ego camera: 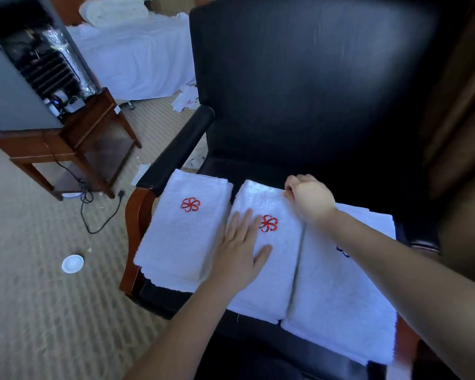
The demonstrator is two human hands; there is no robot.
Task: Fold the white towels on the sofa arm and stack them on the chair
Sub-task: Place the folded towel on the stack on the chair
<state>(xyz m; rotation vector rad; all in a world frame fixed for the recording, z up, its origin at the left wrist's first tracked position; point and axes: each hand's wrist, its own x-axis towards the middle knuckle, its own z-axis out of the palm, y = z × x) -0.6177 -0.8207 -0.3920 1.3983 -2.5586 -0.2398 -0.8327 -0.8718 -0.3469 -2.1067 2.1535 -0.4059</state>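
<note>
Three folded white towels lie side by side on the seat of a black leather chair (299, 78). The left towel (176, 237) and the middle towel (274, 270) each bear a red flower emblem. The right towel (337, 303) shows a blue mark, partly hidden by my right forearm. My left hand (239, 256) lies flat, fingers spread, on the middle towel's left side. My right hand (309, 200) has its fingers curled over the far right corner of the middle towel.
The chair has a black padded armrest (176, 149) on a wooden frame at left. A wooden side table (74, 149) carries a small fridge. A cable, a plug and a white lid (72, 263) lie on the carpet. A bed with white sheets (137, 58) stands behind.
</note>
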